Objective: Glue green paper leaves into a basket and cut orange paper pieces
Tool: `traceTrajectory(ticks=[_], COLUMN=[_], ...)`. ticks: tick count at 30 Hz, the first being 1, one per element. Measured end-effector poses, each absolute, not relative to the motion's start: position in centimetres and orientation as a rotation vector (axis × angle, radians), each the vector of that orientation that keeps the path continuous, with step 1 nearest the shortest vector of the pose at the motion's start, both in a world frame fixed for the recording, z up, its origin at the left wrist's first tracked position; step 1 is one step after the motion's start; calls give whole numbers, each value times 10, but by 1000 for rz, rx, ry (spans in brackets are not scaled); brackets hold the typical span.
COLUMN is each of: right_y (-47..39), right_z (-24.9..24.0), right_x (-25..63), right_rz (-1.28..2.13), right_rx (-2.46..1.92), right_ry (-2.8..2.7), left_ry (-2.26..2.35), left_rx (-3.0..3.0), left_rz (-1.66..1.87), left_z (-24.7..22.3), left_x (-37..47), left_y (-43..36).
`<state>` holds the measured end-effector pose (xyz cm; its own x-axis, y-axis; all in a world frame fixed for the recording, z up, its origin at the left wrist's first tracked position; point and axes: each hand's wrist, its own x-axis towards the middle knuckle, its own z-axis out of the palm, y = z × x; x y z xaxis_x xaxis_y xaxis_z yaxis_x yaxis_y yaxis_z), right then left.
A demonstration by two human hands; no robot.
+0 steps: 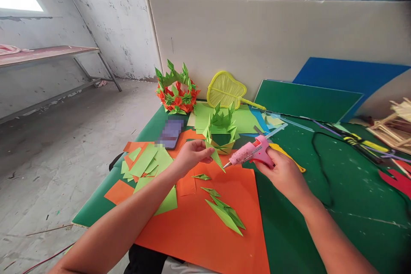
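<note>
My left hand (194, 154) pinches a folded green paper leaf (217, 158), its point turned down to the right. In my right hand (287, 173) is a pink hot glue gun (252, 152), its metal nozzle at the leaf's tip; whether they touch I cannot tell. Just behind stands a green folded-paper crown (221, 128), partly hidden by the leaf and fingers. Below the hands, several folded green leaf pieces (224, 214) lie on an orange sheet (237, 192).
A finished-looking orange and green paper crown (177, 90) stands at the back left, near a phone (170, 133). Cut green paper (147, 160) lies left. A yellow leaf-shaped fan (226, 90) leans behind. Cable (316, 158), yellow-black tools (359, 141) and sticks (391, 126) are right.
</note>
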<state>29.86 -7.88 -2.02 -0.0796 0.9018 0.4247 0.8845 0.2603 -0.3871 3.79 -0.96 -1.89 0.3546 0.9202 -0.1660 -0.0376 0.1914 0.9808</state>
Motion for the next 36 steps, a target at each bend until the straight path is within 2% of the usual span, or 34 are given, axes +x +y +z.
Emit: traceTrajectory(ticks=[4,9,15,20,27,36], right_y=[-78,-72,-66,-69,-67,-38], right_z=[-21,-28,-45,-49,-38,29], right_x=[302,305,310,302,296,247], right_rz=[111,470,898,654,266,652], right_rx=[-1668,-1738,-1779,-1933,-1776,-1449], right_ry=[-1947,-1908,-1709,-1824,-1929,-1969], left_ry=[974,951,976,1020,998,975], left_rx=[1196,1247,1436,1543,1550,1657], left_rz=[852,846,1048,1049,1051,1128], left_z=[-20,-21,-14,-14,-16,-30], left_x=[36,35,38,39,38,42], left_y=[-8,-9,-15,-17,-15,-9])
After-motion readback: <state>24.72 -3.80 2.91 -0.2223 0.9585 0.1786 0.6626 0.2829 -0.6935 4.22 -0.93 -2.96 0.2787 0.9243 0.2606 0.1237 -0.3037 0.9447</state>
